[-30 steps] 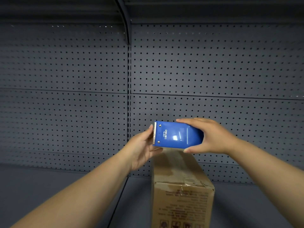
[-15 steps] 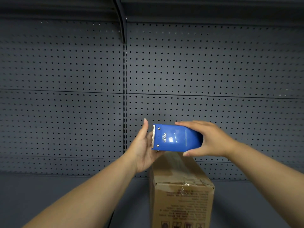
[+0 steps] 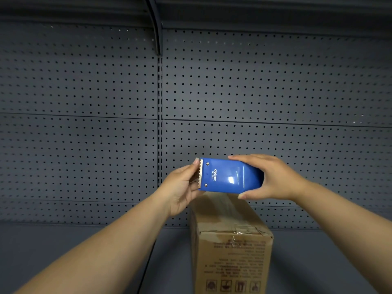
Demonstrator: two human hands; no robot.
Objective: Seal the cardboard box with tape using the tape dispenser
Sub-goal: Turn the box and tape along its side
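Note:
A blue tape dispenser (image 3: 230, 177) with a serrated metal blade on its left end hangs in the air above the far end of a tall cardboard box (image 3: 231, 247). My right hand (image 3: 269, 177) grips the dispenser's right end. My left hand (image 3: 182, 187) is at the blade end, thumb and fingers pinched at the tape edge there; the tape itself is hard to make out. The box stands upright on the shelf, with clear tape crumpled along its near top edge.
A dark grey pegboard wall (image 3: 254, 92) rises behind the box. The grey shelf surface (image 3: 63, 240) runs left and right of the box. A shelf bracket (image 3: 156, 28) hangs at the top centre.
My left thumb has come down from pointing up and now presses at the dispenser's blade end. The dispenser and right hand stayed almost still.

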